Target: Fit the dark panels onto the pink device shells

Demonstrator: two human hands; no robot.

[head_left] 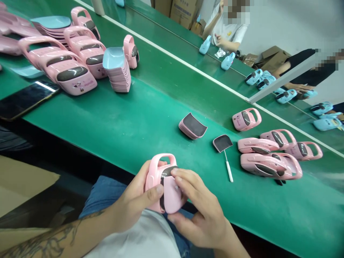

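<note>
A pink plastic case with a handle [163,184] is held at the near edge of the green table, above my lap. My left hand [135,204] wraps round its left side, thumb across the front. My right hand [200,208] cups it from the right, fingertips pressing on the dark curved panel at its top. On the table beyond lie a small stack of dark-faced pink panels [192,126] and a single dark panel [222,142] beside a thin white-handled tool [228,168].
Several finished pink cases [271,157] lie to the right. More pink cases [67,61] and stacks of pink and blue shells [116,70] fill the far left, next to a phone [25,99]. Across the table, other people sit with blue cases [285,95]. Cardboard boxes [182,10] stand behind.
</note>
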